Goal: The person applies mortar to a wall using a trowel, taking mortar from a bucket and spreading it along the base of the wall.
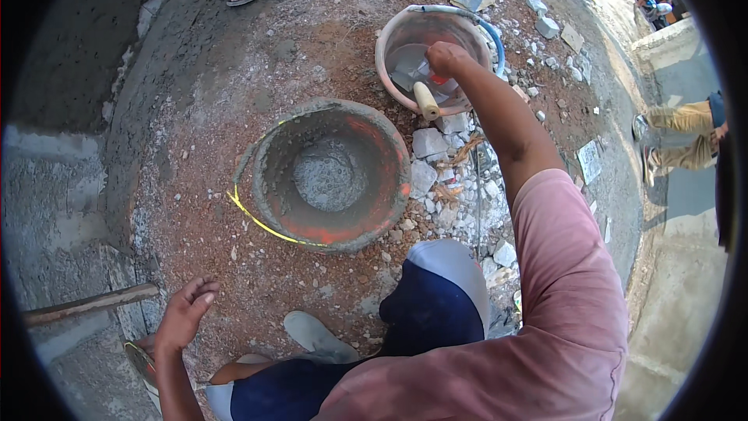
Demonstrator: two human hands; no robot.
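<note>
Water could slop from the pink bucket (436,58), upper centre, if the right hand (446,58) gripping the wooden-handled trowel (425,100) jerks; left hand (185,313), open, rests lower left near the mortar pan (331,175).

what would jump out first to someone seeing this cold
The mortar-caked orange pan sits on the gravel at centre. Beyond it the right hand reaches into a pink bucket where a wooden-handled trowel pokes out. The left hand hangs open at lower left.

Dirt ground (234,70) w/ pans (331,175), prob. rubble (452,179)
</note>
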